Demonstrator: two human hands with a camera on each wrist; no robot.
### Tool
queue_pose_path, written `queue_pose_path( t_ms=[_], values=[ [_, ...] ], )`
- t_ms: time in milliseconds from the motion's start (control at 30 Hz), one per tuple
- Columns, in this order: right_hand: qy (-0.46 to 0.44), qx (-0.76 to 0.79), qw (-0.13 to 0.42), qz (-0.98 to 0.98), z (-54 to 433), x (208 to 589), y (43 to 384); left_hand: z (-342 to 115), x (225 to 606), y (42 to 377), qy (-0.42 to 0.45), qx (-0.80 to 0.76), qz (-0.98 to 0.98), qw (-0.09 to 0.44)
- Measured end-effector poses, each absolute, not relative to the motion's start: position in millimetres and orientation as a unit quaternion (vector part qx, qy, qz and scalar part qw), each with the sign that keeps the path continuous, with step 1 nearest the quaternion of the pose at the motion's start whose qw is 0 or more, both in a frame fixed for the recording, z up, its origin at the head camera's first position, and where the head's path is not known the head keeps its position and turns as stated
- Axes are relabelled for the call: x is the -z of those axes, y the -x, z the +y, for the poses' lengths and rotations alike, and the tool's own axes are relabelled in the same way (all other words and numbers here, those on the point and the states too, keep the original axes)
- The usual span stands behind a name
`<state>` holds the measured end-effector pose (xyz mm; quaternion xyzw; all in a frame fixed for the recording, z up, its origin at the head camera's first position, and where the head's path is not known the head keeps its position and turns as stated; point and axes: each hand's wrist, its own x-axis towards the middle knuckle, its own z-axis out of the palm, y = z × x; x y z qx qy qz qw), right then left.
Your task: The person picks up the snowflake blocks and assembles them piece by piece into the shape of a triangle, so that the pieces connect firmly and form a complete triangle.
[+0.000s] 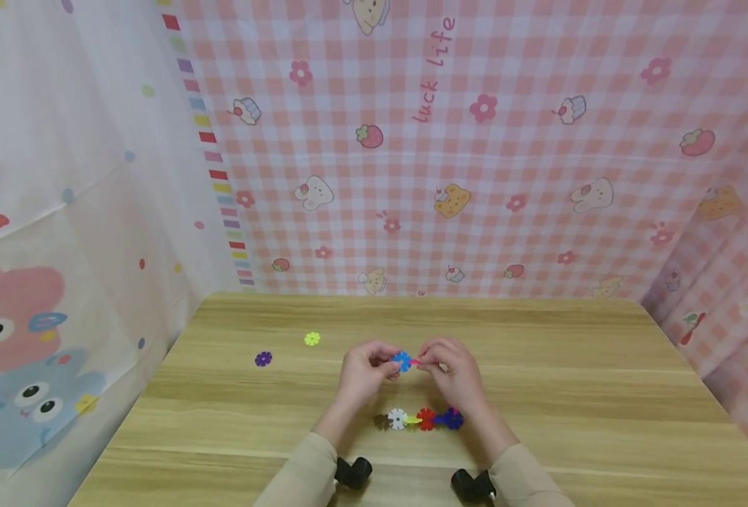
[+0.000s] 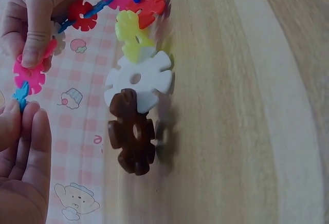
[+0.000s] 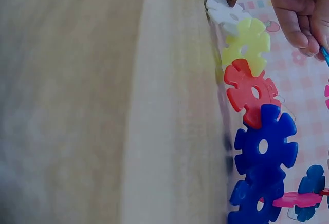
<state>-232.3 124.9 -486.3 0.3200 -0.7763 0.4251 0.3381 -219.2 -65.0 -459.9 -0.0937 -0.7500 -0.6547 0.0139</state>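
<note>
In the head view my left hand [image 1: 363, 370] pinches a light blue notched flower disc [image 1: 402, 362] between thumb and fingers. Close beside it, my right hand [image 1: 455, 370] pinches a pink flower disc [image 1: 415, 362]; the two discs meet edge to edge. In the left wrist view the pink disc [image 2: 29, 76] stands crosswise to the light blue disc [image 2: 20, 95]. Nearer my body lies a chain of interlocked discs: brown [image 2: 131, 134], white [image 2: 157, 72], yellow [image 1: 413, 420], red [image 1: 425, 420] and dark blue [image 3: 266, 144]. More pink, blue and red discs branch from its dark blue end, partly behind my right hand.
A purple disc [image 1: 263, 359] and a yellow-green disc [image 1: 312, 339] lie loose on the wooden table [image 1: 570, 394], left of my hands. A black wrist device [image 1: 353, 473] sits at each sleeve. Patterned cloth [image 1: 412, 162] hangs behind the table's far edge.
</note>
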Motion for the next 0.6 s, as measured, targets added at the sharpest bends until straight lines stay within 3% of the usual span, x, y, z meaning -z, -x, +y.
queue_pose_path(
  t_ms=[600],
  values=[
    [-0.336, -0.43, 0.356, -0.758, 126.8, 487.5, 233.9, -52.7, 459.2, 212.4, 0.1, 0.634, -0.762, 0.081]
  ],
)
